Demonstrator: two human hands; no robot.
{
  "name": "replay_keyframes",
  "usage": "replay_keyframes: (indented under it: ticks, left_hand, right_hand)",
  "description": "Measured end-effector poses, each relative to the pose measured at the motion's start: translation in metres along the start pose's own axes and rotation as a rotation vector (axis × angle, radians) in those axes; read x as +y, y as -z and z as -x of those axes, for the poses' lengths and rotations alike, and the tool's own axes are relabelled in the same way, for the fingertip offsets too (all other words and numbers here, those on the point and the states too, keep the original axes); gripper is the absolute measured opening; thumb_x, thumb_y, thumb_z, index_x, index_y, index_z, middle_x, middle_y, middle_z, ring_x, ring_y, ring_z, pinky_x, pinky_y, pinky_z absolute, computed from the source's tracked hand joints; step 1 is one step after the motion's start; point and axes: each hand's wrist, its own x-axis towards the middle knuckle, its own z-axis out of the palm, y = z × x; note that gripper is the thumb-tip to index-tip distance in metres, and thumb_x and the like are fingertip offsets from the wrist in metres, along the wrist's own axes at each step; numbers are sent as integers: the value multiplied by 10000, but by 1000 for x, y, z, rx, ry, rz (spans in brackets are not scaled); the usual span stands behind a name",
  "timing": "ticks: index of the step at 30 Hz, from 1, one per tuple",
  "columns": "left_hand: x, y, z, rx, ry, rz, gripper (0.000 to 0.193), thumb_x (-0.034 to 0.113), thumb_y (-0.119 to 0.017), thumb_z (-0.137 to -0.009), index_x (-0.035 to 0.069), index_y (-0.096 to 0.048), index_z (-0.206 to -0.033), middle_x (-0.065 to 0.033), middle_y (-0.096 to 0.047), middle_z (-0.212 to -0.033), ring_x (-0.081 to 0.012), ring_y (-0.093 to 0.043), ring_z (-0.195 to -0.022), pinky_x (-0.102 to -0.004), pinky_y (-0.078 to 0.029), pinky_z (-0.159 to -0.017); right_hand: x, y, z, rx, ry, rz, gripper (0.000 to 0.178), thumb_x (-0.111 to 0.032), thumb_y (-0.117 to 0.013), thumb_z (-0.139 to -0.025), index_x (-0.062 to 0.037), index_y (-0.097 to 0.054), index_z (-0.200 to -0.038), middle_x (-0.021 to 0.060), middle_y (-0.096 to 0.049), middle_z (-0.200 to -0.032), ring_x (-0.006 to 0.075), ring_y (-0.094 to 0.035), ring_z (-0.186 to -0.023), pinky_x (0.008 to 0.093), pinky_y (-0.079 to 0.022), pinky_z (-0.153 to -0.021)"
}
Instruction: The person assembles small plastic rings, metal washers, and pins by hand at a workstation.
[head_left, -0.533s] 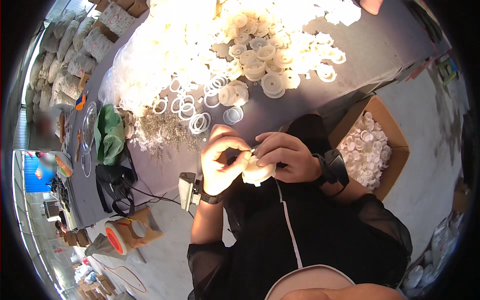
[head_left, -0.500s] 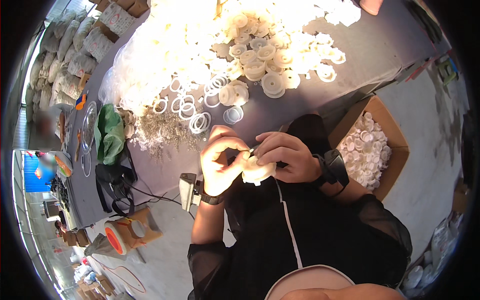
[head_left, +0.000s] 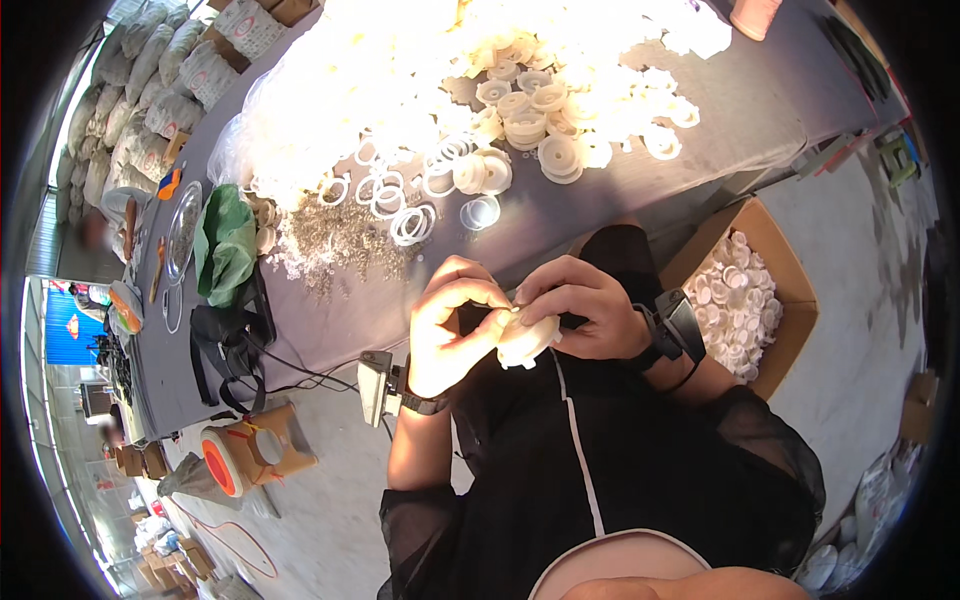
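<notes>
Over my lap at the table's near edge, my right hand is closed on a round white plastic part with small tabs along its lower edge. My left hand is pinched, thumb against forefinger, at the top edge of that part. Whatever small piece may be between those fingertips is too small to make out. On the table beyond my hands lie loose white rings, and behind them a heap of similar round white parts. Strong light washes out much of the heap.
Small clear pieces are spread left of the rings, beside a green bag and a black strapped bag. A cardboard box of white parts stands on the floor at right. An orange-and-white bucket stands at lower left.
Both hands and the white part have shifted slightly right in the picture. The left fingertips stay pinched at the part's top edge. The view has tilted a little.
</notes>
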Motion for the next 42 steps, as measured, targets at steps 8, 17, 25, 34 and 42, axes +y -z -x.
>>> replay_keyframes:
  ticks: [8,17,25,34,42]
  left_hand:
    - [2,8,3,-86,-40,-47,148,-28,-692,-673,32,-644,-799,-53,-547,-802,-178,-525,-778,-294,-433,-701]
    - [6,13,3,-122,-41,-103,140,0,-695,-638,38,-648,-764,-44,-553,-774,-182,-527,-778,-428,-359,-921]
    - [6,16,2,-160,-63,-205,141,-8,-700,-611,55,-655,-729,-37,-556,-771,-173,-537,-764,-440,-357,-937]
    - [21,4,18,-179,66,-226,547,246,-805,-582,21,-639,-1051,-110,-642,-965,-253,-575,-981,-488,-304,-1000]
    - [30,-2,26,-106,0,-303,377,135,-827,-542,78,-671,-880,-61,-658,-879,-204,-622,-834,-509,-284,-1005]
  right_hand:
    - [-1,-3,3,-48,-47,-72,213,8,-667,-710,-40,-617,-912,88,-591,-985,230,-599,-878,310,-485,-747]
    - [0,-3,3,-61,-69,-124,210,20,-672,-685,-37,-613,-878,81,-616,-930,233,-614,-856,307,-489,-737]
    - [2,-1,5,-67,-94,-145,205,23,-669,-679,-41,-617,-867,77,-618,-922,231,-616,-835,311,-490,-729]
    - [4,7,4,-70,-21,-73,242,27,-677,-646,-55,-617,-866,75,-623,-883,238,-615,-803,318,-490,-698]
    - [6,6,9,-90,27,42,253,-24,-691,-644,-73,-609,-878,62,-623,-876,244,-607,-802,350,-488,-732]
